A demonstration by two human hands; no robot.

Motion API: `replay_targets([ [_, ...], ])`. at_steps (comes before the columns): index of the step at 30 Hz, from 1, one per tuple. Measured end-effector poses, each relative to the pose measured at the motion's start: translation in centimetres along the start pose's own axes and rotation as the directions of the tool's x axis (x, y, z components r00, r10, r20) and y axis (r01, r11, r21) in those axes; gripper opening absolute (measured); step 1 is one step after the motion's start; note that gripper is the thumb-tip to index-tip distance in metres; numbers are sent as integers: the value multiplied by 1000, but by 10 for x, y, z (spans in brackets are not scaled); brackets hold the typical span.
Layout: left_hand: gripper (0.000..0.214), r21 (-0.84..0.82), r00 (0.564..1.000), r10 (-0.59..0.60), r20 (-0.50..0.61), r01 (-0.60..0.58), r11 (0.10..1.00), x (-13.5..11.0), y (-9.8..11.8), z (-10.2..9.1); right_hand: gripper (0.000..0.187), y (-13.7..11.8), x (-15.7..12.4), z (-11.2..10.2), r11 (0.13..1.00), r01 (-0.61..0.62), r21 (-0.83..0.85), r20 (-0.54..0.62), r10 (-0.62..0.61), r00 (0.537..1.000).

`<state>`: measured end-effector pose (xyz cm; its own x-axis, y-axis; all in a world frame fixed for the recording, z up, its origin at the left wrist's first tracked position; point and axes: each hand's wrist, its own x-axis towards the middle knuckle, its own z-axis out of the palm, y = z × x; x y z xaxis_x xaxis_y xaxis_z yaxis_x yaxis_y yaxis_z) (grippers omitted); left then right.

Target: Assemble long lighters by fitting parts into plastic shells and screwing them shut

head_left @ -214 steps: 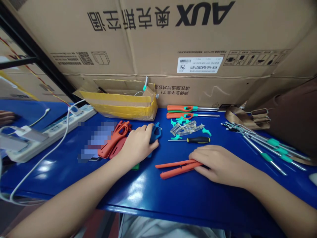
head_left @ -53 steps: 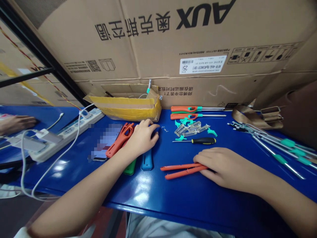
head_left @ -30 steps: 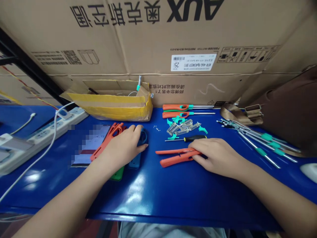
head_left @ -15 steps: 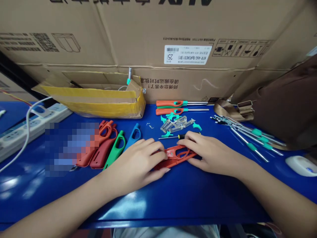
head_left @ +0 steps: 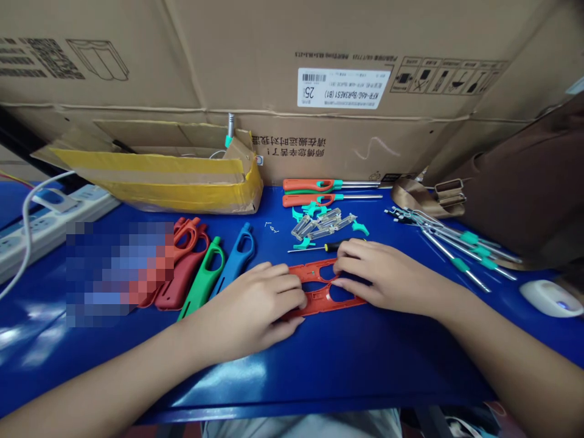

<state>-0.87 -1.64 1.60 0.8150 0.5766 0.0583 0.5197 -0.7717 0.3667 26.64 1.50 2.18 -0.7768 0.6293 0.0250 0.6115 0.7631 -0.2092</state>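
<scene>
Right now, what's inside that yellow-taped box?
In the yellow-taped box, a metal tube, a pale wire and a dark stick show; the front wall hides anything deeper.

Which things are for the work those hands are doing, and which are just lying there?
Probably for the work:
two orange shell halves
red, green and blue handles
small teal parts
clear parts
screwdriver
metal-and-teal rods

Probably just lying about:
white mouse
power strip
brown strap

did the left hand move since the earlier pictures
Yes. Against the yellow-taped box, the left hand has moved rightward and nearer the person, from the blue handle to the orange shell halves.
</scene>
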Motion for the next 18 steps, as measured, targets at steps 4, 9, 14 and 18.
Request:
replay_targets([
  [4, 10, 5, 1000, 20, -4, -20, 1000, 0, -1, -2, 26, 3, 0, 0, 999, 14, -35, -17, -14, 1000],
  [9, 16, 1, 994, -6, -105, 6, 1000, 2, 0, 0, 22, 5, 1, -4, 993, -69, -91, -200, 50, 979],
  [14, 19, -39, 985, -44, -167, 39, 999, 2, -2, 3, 21, 14, 3, 0, 955, -257, -149, -253, 215, 943],
  [18, 25, -86, 995, 11, -99, -19, 996, 3, -2, 3, 29, 22, 3, 9, 932, -343, -115, -262, 305, 916],
])
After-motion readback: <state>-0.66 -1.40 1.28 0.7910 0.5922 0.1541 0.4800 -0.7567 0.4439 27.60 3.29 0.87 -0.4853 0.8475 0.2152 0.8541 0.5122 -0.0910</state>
